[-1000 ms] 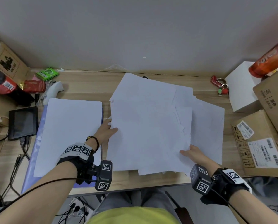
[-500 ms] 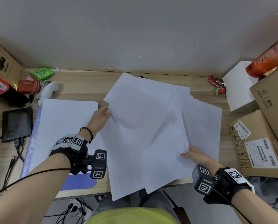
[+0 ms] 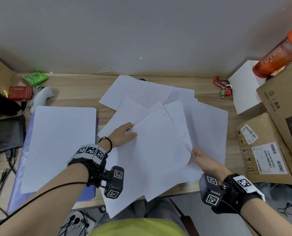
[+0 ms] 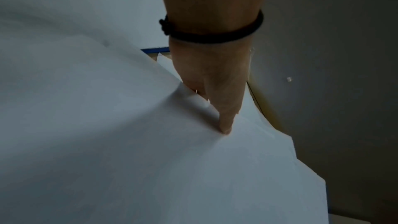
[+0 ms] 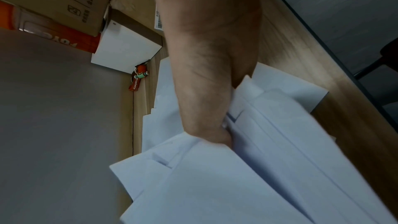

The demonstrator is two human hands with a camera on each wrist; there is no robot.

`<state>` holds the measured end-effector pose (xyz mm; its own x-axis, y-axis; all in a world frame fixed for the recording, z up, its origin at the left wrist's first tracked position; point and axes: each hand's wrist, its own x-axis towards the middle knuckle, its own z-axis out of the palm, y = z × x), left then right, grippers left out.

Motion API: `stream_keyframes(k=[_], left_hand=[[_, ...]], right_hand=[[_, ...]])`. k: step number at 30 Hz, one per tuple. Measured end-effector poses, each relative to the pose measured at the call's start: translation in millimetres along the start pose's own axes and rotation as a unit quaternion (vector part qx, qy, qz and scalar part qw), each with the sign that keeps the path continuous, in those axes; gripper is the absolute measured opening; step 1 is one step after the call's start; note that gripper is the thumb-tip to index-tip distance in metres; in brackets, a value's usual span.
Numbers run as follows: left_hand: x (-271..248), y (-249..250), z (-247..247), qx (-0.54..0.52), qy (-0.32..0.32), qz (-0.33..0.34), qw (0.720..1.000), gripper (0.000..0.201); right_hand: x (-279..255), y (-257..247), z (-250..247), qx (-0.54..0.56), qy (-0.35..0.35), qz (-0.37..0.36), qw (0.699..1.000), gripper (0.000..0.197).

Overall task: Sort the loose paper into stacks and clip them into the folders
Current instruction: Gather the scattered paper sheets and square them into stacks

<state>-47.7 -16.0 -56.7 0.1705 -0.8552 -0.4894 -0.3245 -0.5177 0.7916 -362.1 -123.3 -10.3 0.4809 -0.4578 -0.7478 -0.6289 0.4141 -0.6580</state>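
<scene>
I am seeing the left hand [image 3: 123, 135] pinching the loose sheets [image 3: 159, 150] at their left edge. The right hand [image 3: 204, 160] is gripping their right edge; the neat stack [image 3: 60, 142] is lying on the blue folder [image 3: 16, 188].

White paper [image 3: 159, 150], blue folder [image 3: 17, 184] — orange bottle [image 3: 278, 55], green packet [image 3: 34, 78].

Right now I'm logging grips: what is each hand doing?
Left hand: pinches the top sheet of the loose white paper sheets.
Right hand: grips the sheets' right edge.
</scene>
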Motion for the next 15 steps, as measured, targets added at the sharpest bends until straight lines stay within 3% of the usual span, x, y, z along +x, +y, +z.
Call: stream_keyframes(k=[2, 5, 7, 9, 12, 15], left_hand=[[0, 2, 5, -0.005, -0.034, -0.011, 0.999, 0.028], [0, -1, 5, -0.005, -0.034, -0.014, 0.999, 0.027], [1, -9, -2, -0.023, 0.019, -0.046, 0.998, 0.040], [-2, -19, -12, -0.079, 0.086, -0.102, 0.988, 0.056], [-6, -37, -23, -0.209, 0.202, -0.151, 0.945, 0.040], [-10, -56, -27, -0.275, 0.246, -0.209, 0.906, 0.051]], right_hand=[[3, 6, -3, 0.009, 0.017, 0.003, 1.000, 0.038], [3, 9, -2, 0.051, 0.056, 0.026, 0.997, 0.031], [2, 7, 0, 0.092, 0.087, 0.034, 0.991, 0.024], [-2, 1, 3, 0.114, 0.129, 0.038, 0.984, 0.033], [0, 1, 5, 0.104, 0.160, 0.061, 0.980, 0.039], [13, 18, -3, 0.097, 0.160, 0.084, 0.979, 0.038]])
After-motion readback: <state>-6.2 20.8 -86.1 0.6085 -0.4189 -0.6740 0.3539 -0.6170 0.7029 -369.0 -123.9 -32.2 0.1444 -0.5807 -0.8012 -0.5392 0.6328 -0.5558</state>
